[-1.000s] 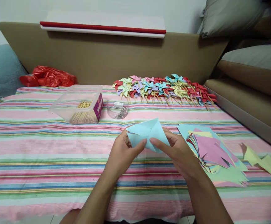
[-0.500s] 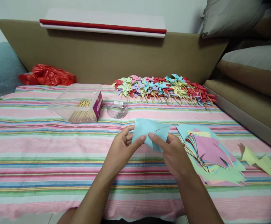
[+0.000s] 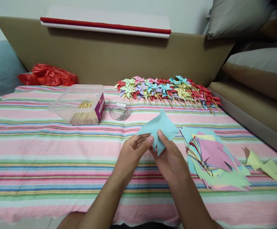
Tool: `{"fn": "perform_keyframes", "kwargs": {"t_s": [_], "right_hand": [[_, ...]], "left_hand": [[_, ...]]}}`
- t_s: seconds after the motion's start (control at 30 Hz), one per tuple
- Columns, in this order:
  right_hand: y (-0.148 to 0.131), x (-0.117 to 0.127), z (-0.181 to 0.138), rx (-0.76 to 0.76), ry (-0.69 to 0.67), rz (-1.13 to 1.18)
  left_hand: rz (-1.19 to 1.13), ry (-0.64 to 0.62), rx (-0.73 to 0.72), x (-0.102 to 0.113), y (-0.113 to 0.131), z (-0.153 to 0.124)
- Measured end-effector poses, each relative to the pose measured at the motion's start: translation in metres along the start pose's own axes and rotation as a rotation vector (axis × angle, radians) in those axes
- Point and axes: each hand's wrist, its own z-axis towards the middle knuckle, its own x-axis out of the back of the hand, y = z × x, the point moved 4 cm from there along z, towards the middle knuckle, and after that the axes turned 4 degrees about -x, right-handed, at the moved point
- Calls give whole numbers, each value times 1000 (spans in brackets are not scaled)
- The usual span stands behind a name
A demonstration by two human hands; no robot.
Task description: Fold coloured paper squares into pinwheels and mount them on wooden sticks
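Note:
A light blue paper square [image 3: 161, 122] with slits cut in from its corners is held up above the striped cloth, one corner pointing away from me. My left hand [image 3: 137, 148] pinches its near left part between thumb and fingers. My right hand [image 3: 170, 156] grips it from the right, thumb on top near the middle and fingers underneath, mostly hidden. To the right lies a stack of cut paper pieces [image 3: 218, 152] in pink, yellow, green and blue. A loose yellow cut sheet [image 3: 263, 165] lies farther right.
Finished paper pinwheels [image 3: 164, 89] on sticks lie in a heap at the back. A clear plastic box [image 3: 69, 98] holds wooden sticks [image 3: 86, 114]. Beside it stands a round clear container [image 3: 120, 111] with small metal pieces. A red plastic bag [image 3: 50, 75] sits back left; cushions [image 3: 260, 66] flank the right.
The blue paper has been turned so a corner points away, and its slits show more. Both hands have shifted, the right one now more underneath.

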Motion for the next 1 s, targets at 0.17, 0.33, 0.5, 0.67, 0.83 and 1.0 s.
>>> {"fn": "perform_keyframes", "kwargs": {"t_s": [0.17,0.33,0.5,0.67,0.83,1.0], "right_hand": [[0,-2,-1,-50,-23,64],[1,-4,-1,-15,-30,31],[2,-4,-1,100,15,-65],[5,-7,-3,84,17,-75],[8,-8,-5,62,6,-114],[9,-5,-4,63,14,-137]], "left_hand": [[2,38,28,5,-2,0],[18,50,0,4,2,-1],[-1,72,-21,0,2,-3],[-3,151,-59,-1,-1,-2],[-26,226,-57,1,0,-2],[-14,243,-46,3,2,-3]]}}
